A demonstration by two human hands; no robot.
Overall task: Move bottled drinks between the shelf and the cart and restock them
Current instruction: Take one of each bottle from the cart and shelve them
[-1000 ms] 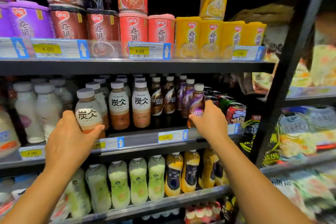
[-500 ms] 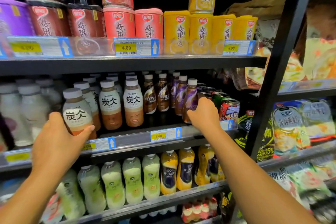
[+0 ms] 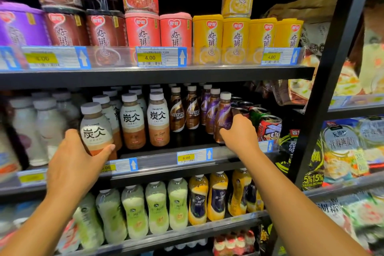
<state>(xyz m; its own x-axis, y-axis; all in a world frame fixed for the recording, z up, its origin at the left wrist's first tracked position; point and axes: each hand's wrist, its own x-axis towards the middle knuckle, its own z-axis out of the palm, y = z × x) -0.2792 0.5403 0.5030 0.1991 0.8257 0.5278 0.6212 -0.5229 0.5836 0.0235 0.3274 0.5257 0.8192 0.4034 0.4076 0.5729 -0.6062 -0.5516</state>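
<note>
Two hands up at the middle shelf point(image 3: 158, 161), one bottle each. Left hand point(image 3: 74, 160), lower left of the frame, has its grip wrapped around the base of a white-capped latte bottle point(image 3: 96, 129), thumb across the front low down, fingers behind, so clamped on it; the bottle stands upright at the shelf's front lip, ahead of its row, likely so it faces out past the price rail point(image 3: 193, 157). Right hand point(image 3: 239, 133), centre right, is clamped on a purple coffee bottle point(image 3: 224, 116), fingers curled over its lower half; the bottle leans slightly left, at the front of the purple row just beside the red drink can point(image 3: 270, 129). Holding low keeps the labels showing and the caps clear of the shelf above. Cannot tell whether either bottle is lifted or resting on the shelf, nor whether they are going in or coming out. Other latte bottles point(image 3: 145, 122) sit in neat rows between the two hands, brown coffee bottles point(image 3: 184, 110) behind them, packed cap to cap. Upper shelf carries stacked porridge cans point(image 3: 207, 37); lower shelf has green drink bottles point(image 3: 155, 208) and yellow ones. No cart in view. Judgement: this is front-facing or pulling stock on the middle shelf, both bottles handled at once to save time.
</note>
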